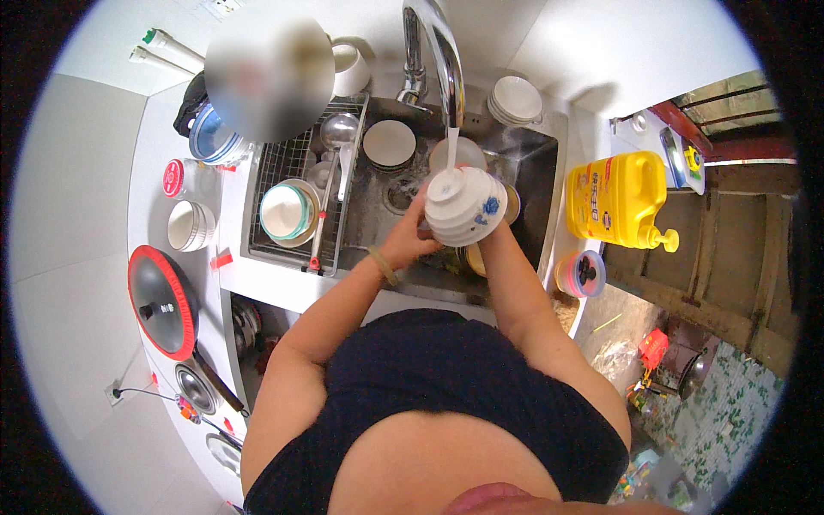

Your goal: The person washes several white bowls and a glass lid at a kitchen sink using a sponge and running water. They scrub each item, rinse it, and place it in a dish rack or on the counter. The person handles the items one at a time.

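A white ceramic bowl with blue flowers (468, 209) is tilted bottom-up under water running from the chrome faucet (444, 58). My left hand (409, 235) grips its left side. My right hand (490, 233) is mostly hidden behind the bowl, at its lower right; I cannot tell how its fingers lie. Below the bowl is the steel sink (373, 238), where a stack of white bowls (389, 144) stands upper left, near the drain. Another bowl (465, 154) lies behind the held one, and more dishes show partly beneath my right forearm.
A wire rack (290, 151) at the sink's left holds stacked bowls (285, 212) and a metal ladle (339, 131). Small white dishes (516, 100) sit at the back right corner. A yellow pump jug (618, 199) and a plastic cup (580, 274) stand right; a lidded pan (162, 302) is left.
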